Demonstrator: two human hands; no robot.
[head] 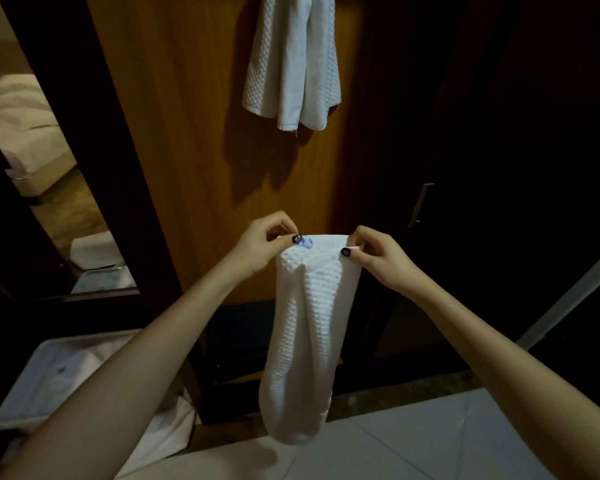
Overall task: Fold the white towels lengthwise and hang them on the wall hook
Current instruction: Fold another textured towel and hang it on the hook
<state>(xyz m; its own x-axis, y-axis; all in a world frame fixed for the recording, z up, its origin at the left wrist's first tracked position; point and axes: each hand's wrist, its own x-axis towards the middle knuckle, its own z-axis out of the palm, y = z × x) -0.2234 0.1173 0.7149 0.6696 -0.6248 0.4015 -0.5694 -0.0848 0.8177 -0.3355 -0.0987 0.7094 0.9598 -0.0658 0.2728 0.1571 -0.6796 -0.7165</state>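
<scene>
Two top corners of hanging white towel point(305, 341), left grip point(267, 242) pinching one, right grip point(378, 254) pinching other, both raised level

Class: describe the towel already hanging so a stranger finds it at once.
Find the tall orange-brown wooden panel straight ahead. High on it, at the picture's top edge, hangs a white waffle-textured towel. Unlike the other towel, pinched at its top corners by the left hand and right hand lower down, it hangs untouched.
</scene>
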